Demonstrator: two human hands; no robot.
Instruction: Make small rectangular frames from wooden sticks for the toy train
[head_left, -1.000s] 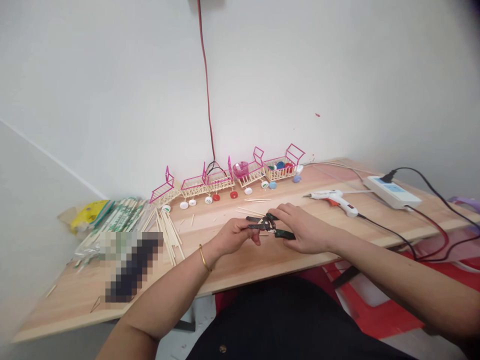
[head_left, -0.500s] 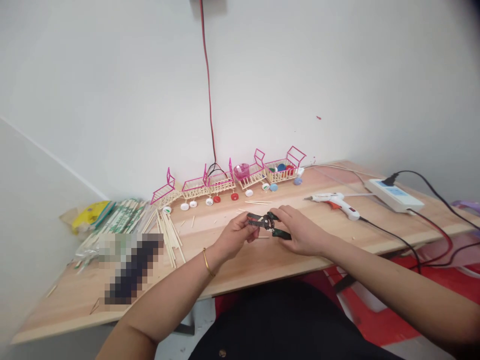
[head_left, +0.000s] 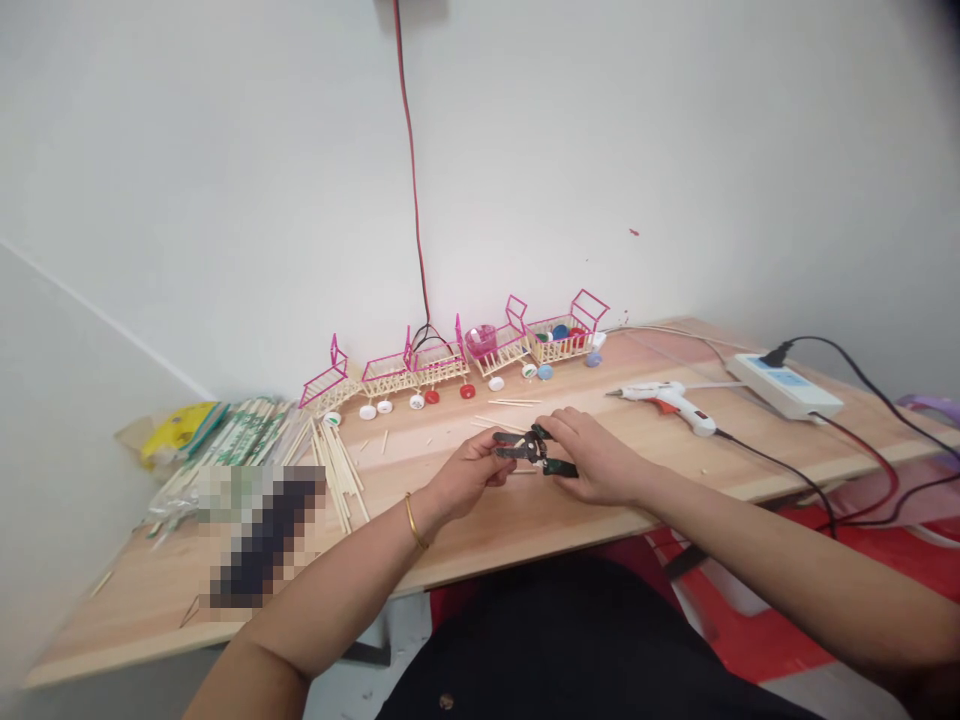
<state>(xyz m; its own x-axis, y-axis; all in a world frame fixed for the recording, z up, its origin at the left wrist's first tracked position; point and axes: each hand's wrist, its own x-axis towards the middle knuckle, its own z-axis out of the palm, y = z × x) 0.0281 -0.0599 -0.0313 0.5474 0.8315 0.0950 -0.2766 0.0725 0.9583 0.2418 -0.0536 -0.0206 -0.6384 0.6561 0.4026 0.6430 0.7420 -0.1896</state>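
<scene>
Wire strippers with dark jaws and green handles are in my right hand. Its fingers and thumb wrap the handles, which stand spread apart. My left hand is closed in a pinch right at the jaws' tips; what its fingers hold is too small and hidden to make out. The tool points left, just above the wooden table. Thin wooden sticks lie behind the hands. A larger bunch of sticks is left of my left hand.
Along the wall stand several miniature stick carts with pink trim and bottle-cap wheels. On the right are a white glue gun and a power strip with cables. Packaged sticks and a blurred-out dark object occupy the left.
The view has shifted slightly. Both hands keep the wire strippers in nearly the same place, while the jaws have turned a little. More sticks show behind the hands.
</scene>
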